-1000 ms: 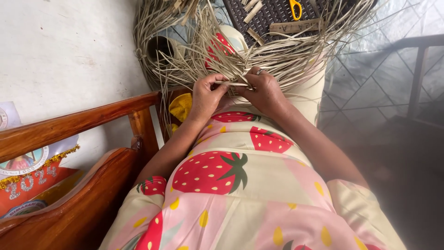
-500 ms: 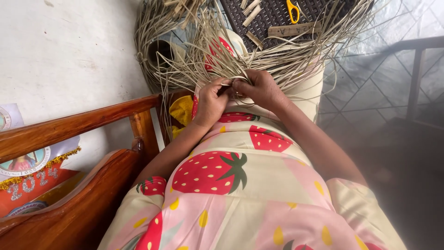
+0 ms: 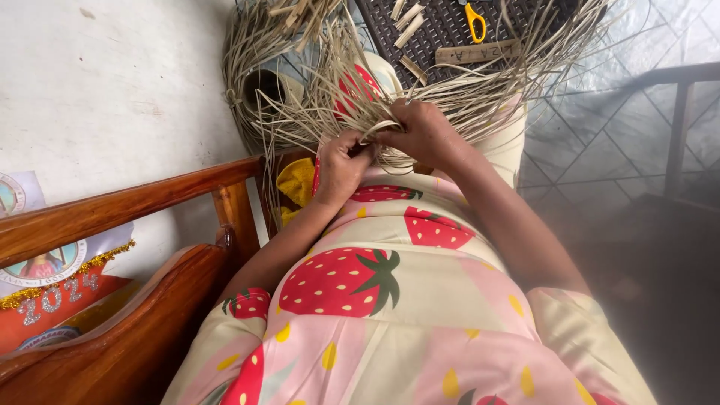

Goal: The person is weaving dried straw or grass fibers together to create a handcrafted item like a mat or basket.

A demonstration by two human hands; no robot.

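Observation:
A mass of pale dried straw strips (image 3: pixel 480 90) fans out over my knees, part of a woven piece lying on my lap. My left hand (image 3: pixel 341 166) pinches a strip at the near edge of the weave. My right hand (image 3: pixel 424 135) meets it fingertip to fingertip, bending a looped strip (image 3: pixel 379 129) between thumb and fingers. I wear a dress printed with strawberries (image 3: pixel 341 281). The weave under my hands is hidden.
A wooden chair arm (image 3: pixel 135 199) runs along my left. A dark plastic stool (image 3: pixel 442 30) ahead carries yellow-handled scissors (image 3: pixel 474 18), a wooden stick (image 3: pixel 480 52) and cut scraps. A yellow cloth (image 3: pixel 296 180) lies by my left thigh. A metal railing (image 3: pixel 675 127) stands at right.
Both hands moved closer together and slightly up. The flat strip held between them a second ago is now bent into a loop at the fingertips.

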